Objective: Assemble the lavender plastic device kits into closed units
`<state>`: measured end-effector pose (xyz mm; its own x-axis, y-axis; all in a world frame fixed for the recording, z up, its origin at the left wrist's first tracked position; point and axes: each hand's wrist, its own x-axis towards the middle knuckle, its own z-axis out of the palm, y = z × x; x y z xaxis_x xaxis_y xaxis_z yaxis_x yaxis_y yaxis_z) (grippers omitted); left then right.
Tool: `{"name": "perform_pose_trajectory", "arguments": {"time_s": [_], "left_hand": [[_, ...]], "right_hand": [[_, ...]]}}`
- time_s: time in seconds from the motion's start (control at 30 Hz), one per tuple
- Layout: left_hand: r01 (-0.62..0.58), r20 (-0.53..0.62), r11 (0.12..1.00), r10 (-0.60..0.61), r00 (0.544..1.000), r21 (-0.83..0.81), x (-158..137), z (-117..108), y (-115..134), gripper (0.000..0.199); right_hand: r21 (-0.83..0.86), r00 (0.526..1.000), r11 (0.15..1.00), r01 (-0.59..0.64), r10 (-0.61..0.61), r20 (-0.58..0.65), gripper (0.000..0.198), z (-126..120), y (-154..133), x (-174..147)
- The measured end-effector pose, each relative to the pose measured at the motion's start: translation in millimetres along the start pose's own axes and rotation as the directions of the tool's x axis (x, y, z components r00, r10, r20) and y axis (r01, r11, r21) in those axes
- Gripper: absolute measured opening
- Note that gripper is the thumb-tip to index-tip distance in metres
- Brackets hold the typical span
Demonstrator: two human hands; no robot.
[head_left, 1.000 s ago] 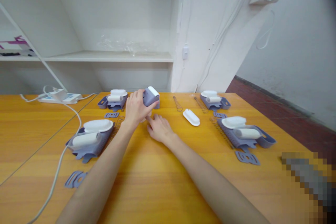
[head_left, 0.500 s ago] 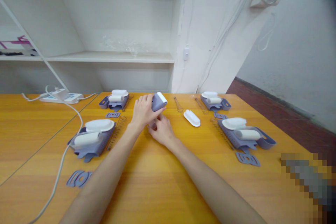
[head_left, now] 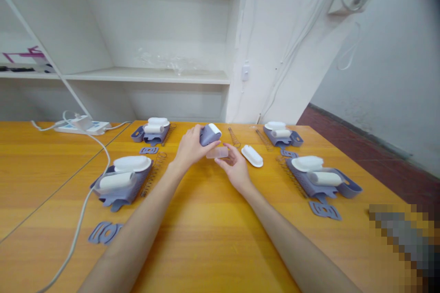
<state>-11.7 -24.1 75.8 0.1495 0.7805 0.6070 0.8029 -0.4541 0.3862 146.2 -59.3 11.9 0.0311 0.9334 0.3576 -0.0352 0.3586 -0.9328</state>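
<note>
Centre frame, my left grip (head_left: 189, 147) clasped the grey casing (head_left: 209, 135); my right grip (head_left: 239, 168) pinched the translucent cylinder (head_left: 217, 152) near one end, seemingly for control.

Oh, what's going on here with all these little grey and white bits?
A person is handling parts at a wooden table. The left hand holds a grey piece with a white top above the tabletop, while the right hand has thumb and fingers around one end of a translucent cylinder. A loose white oval piece lies beside the right hand. Similar groups of grey and white parts lie to either side.
</note>
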Motion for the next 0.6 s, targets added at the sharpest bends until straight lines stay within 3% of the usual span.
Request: {"name": "perform_pose_trajectory", "arguments": {"time_s": [0.13,0.3,0.4,0.6], "left_hand": [[0.074,0.045,0.993,-0.071,0.996,-0.088,-6,11,1,0.057],[0.085,0.091,0.99,-0.075,0.993,-0.11,-13,24,4,0.054],[-0.05,0.129,0.999,0.052,0.99,-0.018,-17,25,5,0.057],[-0.349,0.182,0.934,0.331,0.926,0.075,-26,26,9,0.063]], "right_hand": [[0.12,0.997,0.992,-0.035,0.043,-0.069,0.064,9,0,-3],[0.08,0.978,0.997,-0.012,0.028,-0.204,0.063,8,-4,-6],[-0.021,0.954,0.999,-0.026,0.019,-0.3,0.057,-1,-1,-4],[-0.169,0.93,0.981,-0.093,0.025,-0.367,0.053,-15,10,2]]}}
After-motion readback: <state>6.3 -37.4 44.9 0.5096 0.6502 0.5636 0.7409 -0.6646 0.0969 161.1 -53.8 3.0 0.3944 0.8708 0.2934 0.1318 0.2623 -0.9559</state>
